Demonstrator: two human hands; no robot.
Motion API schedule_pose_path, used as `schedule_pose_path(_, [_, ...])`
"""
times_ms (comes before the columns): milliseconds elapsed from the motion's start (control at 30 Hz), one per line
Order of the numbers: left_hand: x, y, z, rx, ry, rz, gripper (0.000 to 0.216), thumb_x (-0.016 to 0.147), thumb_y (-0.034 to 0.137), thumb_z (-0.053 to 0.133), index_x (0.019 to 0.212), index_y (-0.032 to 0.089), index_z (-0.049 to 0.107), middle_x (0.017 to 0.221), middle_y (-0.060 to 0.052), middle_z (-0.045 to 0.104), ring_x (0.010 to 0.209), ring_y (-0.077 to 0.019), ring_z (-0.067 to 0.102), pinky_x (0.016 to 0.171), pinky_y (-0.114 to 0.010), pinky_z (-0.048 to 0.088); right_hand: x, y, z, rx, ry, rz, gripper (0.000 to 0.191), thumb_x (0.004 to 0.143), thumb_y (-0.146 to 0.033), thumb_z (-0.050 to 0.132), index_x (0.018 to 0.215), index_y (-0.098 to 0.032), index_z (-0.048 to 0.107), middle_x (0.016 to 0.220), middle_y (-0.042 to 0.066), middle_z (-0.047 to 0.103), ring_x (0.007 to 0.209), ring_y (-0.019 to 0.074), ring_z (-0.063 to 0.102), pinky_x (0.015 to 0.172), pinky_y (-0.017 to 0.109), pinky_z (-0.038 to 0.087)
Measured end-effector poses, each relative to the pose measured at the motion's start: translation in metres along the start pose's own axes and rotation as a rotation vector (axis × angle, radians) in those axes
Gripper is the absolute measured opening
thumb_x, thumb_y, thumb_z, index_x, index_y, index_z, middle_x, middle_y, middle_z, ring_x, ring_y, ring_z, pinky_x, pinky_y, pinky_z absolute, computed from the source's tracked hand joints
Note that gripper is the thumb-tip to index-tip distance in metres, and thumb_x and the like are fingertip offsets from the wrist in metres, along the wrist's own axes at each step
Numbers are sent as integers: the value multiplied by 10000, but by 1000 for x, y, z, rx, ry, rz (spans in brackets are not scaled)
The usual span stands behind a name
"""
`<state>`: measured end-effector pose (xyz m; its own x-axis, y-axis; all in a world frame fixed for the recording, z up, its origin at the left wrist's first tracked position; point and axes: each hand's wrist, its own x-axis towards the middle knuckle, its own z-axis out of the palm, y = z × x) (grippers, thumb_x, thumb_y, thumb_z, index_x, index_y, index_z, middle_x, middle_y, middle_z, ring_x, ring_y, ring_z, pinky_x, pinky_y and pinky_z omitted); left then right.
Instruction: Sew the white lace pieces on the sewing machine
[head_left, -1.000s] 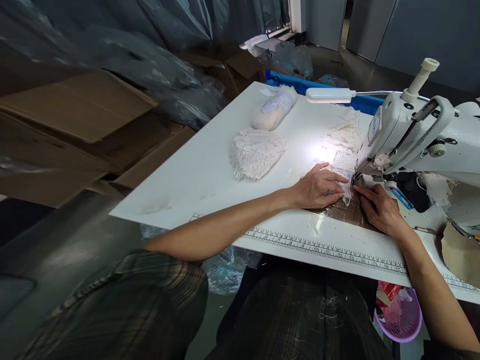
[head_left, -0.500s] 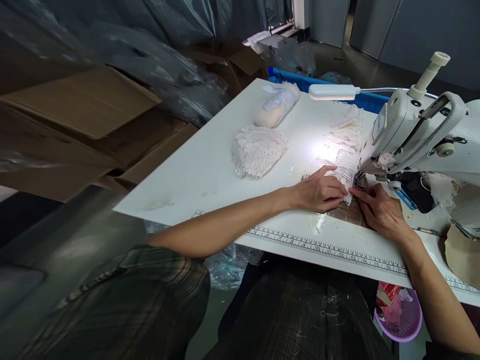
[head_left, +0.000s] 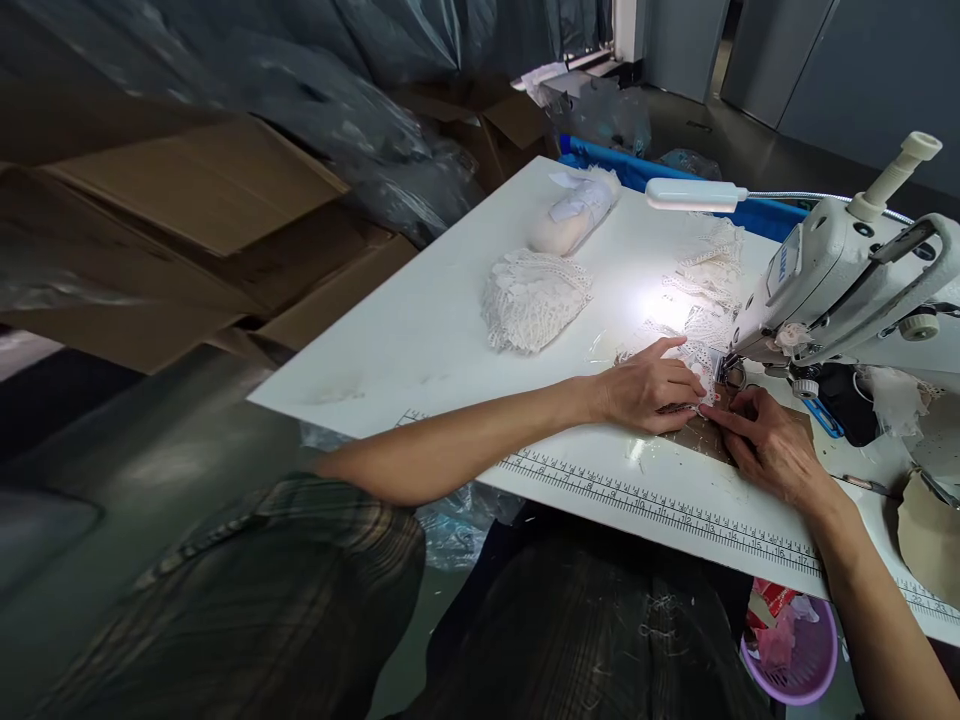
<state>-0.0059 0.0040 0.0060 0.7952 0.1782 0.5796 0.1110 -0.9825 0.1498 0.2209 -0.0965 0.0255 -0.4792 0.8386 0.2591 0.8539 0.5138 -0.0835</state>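
Observation:
A piece of white lace (head_left: 700, 362) lies at the needle and presser foot of the white sewing machine (head_left: 784, 275). My left hand (head_left: 652, 390) rests over the lace's left side, palm down, its bent fingers pressing on the fabric. My right hand (head_left: 772, 440) is at the near edge of the lace, right in front of the needle area. Its thumb and index finger reach to my left fingertips and pinch the edge, partly hidden. Further strips of lace (head_left: 712, 265) stretch behind the needle.
A stack of white lace pieces (head_left: 532, 300) and a wrapped pale roll (head_left: 574, 212) lie on the white table (head_left: 390, 340). A lamp (head_left: 694, 195) hangs over it. Cardboard boxes (head_left: 202, 180) stand left. A purple basket (head_left: 802, 660) with scraps sits below.
The view has shifted, moving the scene slightly right. My right fingertips have come a little toward the table's front edge and left, relative to the needle. Both hands stay on the lace.

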Motion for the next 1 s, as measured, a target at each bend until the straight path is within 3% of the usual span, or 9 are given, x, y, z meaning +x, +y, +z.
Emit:
schedule_pose_path(100, [2,-2,-8,88,67,-51,239,973,297,507,907,184,706,954,-42,759,857,-168,687,1043,-457,396,0,-2,1,-13,2,14,362,919,-209,536,1213,-326,713,1019,85,598,810,157,590,605,246,496])
schedule_pose_path(200, [4,-5,-14,158,58,-71,277,994,343,482,943,176,697,982,-63,750,853,-185,660,924,-420,418,0,-2,2,-14,29,10,344,918,-210,536,1186,-306,730,1005,87,601,809,159,590,619,253,504])
schedule_pose_path(333, [4,-9,-12,140,-45,15,301,1015,393,460,1093,191,669,1158,-75,724,932,-202,653,968,-445,362,0,-2,2,-5,46,-8,349,930,-217,512,1193,-297,727,991,92,602,802,161,583,636,265,512])
schedule_pose_path(500, [3,-13,-4,140,-146,-29,315,1026,373,422,1168,212,652,1285,-84,671,1003,-227,635,988,-467,322,0,-3,3,-14,58,-19,349,933,-217,499,1182,-293,732,988,95,604,798,164,576,650,276,509])
schedule_pose_path(800, [5,-11,-7,183,-222,-13,347,1033,368,379,1185,190,635,1323,-92,639,975,-237,602,926,-446,315,0,-4,2,-12,75,-34,352,938,-207,483,1182,-288,724,999,97,591,820,175,573,674,298,517])
schedule_pose_path(1000, [13,-11,-11,305,-276,102,339,1023,353,378,1137,169,638,1230,-97,668,904,-225,596,895,-428,336,-2,-4,1,40,34,-10,360,957,-227,468,1234,-272,692,1029,102,564,827,170,577,708,312,542])
